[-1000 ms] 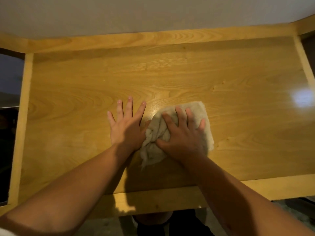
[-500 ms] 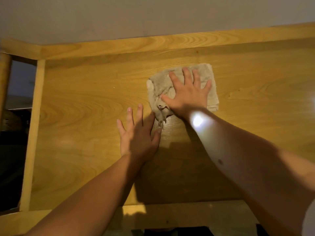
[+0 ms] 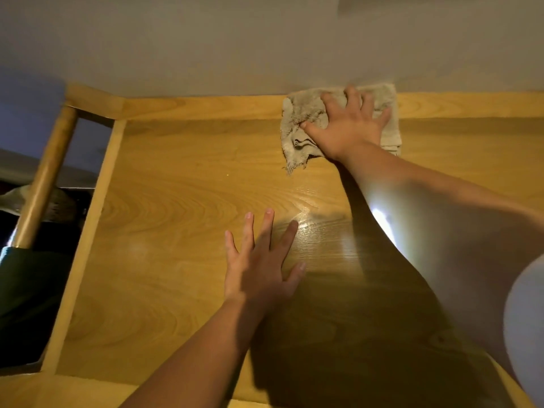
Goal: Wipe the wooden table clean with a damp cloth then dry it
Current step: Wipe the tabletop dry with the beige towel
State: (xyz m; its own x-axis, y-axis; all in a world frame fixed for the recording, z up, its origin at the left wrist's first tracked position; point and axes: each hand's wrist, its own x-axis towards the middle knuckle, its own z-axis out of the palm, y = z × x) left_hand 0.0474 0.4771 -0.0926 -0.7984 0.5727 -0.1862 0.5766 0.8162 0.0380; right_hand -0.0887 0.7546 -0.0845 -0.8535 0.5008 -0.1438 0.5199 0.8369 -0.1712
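Note:
The wooden table [image 3: 176,201] fills the view, yellow-brown with a shiny grain and a raised border. A beige, frayed cloth [image 3: 297,125] lies at the table's far edge, reaching onto the back border. My right hand [image 3: 347,128] presses flat on the cloth with fingers spread. My left hand [image 3: 259,266] rests flat on the bare tabletop nearer to me, fingers straight and spread, holding nothing. The right forearm casts a dark shadow across the near right part of the table.
A grey wall [image 3: 265,48] rises directly behind the table's far border. At the left, beyond the table's side rail, stands a round wooden post [image 3: 44,184] with dark space below it.
My right hand has pushed the cloth away from me, from the table's middle to its far edge. The left hand has stayed flat on the tabletop.

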